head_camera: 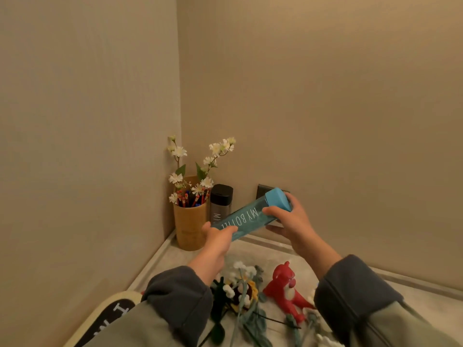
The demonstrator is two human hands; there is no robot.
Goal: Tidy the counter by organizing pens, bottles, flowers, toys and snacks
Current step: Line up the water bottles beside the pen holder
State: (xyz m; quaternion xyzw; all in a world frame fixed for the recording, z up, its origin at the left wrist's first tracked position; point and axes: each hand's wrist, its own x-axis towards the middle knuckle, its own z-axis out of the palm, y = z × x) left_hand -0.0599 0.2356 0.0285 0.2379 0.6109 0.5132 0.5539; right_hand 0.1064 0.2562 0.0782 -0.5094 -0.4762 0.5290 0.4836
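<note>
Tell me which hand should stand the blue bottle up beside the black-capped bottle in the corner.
Probably the right hand. It grips the blue bottle at its cap end, the higher end. The left hand holds the base, so it would likely be trapped underneath. The black-capped bottle stands just behind.
</note>
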